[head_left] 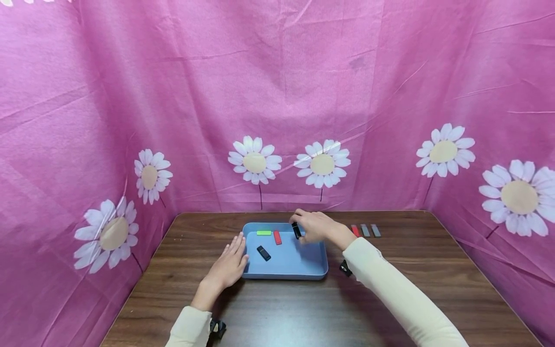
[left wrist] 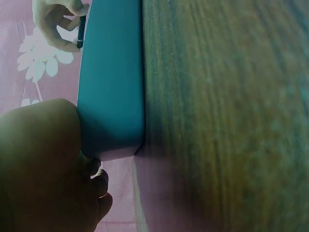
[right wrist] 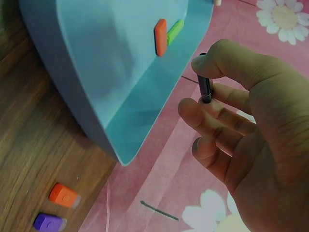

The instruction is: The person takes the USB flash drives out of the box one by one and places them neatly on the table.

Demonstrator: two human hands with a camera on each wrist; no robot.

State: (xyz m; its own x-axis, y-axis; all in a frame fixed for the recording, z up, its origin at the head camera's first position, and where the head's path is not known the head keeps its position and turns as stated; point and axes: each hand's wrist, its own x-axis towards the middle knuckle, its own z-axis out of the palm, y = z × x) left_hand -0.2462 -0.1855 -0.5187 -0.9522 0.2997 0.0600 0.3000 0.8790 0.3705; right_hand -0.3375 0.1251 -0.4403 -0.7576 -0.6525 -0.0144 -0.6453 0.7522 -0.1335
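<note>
A shallow blue tray [head_left: 284,276] sits on the table. My left hand [head_left: 227,265] rests against its left side, fingers straight along the rim. Above the tray's back right part, my right hand [head_left: 316,225] pinches a black USB stick [head_left: 297,230] between thumb and fingertips. The right wrist view shows that black stick [right wrist: 205,87] upright in the pinch, with a thin shiny band near its lower end. Inside the tray lie a green USB stick [head_left: 263,233] and a red one [head_left: 277,237] near the back wall. Another black USB stick [head_left: 263,253] lies slantwise at the left.
Right of the tray, a red stick [head_left: 355,231] and two grey sticks [head_left: 365,230] stand in a row on the wooden table [head_left: 282,313], partly behind my right forearm. A pink curtain [head_left: 282,96] with white daisies hangs close behind the table and along its sides.
</note>
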